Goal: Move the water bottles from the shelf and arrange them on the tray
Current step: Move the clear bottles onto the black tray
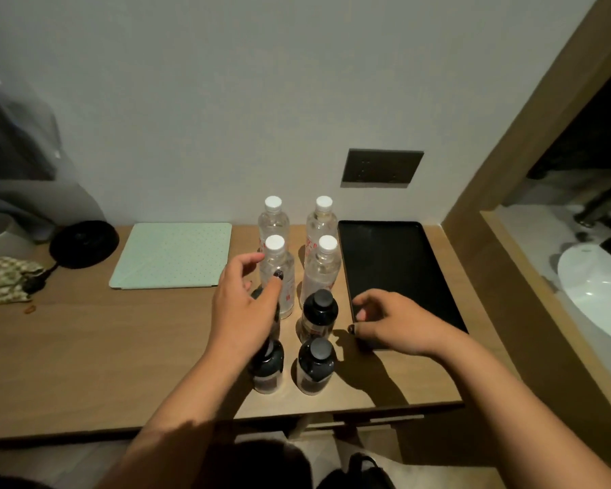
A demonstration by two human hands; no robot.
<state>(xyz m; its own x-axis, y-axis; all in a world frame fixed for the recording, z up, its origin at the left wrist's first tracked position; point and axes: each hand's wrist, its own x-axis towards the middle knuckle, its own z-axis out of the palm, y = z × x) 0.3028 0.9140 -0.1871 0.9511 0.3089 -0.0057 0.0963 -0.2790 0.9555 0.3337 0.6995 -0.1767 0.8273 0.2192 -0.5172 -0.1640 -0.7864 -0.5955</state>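
A: Where're the bottles?
B: All on the bench (120, 347), two rows just left of the black tray (395, 262). Four white-cap bottles (327, 262) at the back, four black-cap bottles (320, 312) in front. None on the tray.
A: Hands?
B: Left hand (242, 312) w/ fingers spread loosely, over the left row, holding nothing. Right hand (390, 322) w/ relaxed fingers resting on the tray's near left corner.
A: Other stuff?
B: Green mat (173, 255) further left.
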